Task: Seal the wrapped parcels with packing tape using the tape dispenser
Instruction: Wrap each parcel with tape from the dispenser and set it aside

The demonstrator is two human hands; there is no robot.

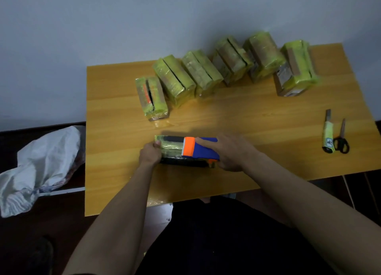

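A dark parcel (172, 145) with yellow-green tape on its top lies near the table's front edge. My left hand (150, 153) grips its left end, thumb on top. A blue and orange tape dispenser (199, 149) rests on the parcel's right half, its toothed orange end pointing left. My right hand (226, 154) grips the dispenser's blue body. Several taped yellow-green parcels (208, 72) stand in a row at the back of the table, from the left one (151, 98) to the right one (294, 68).
The wooden table (247, 118) carries a utility knife (328, 132) and black scissors (342, 139) at the right side. A white sack (41, 167) lies left of the table on a dark surface. A pale wall stands behind the table.
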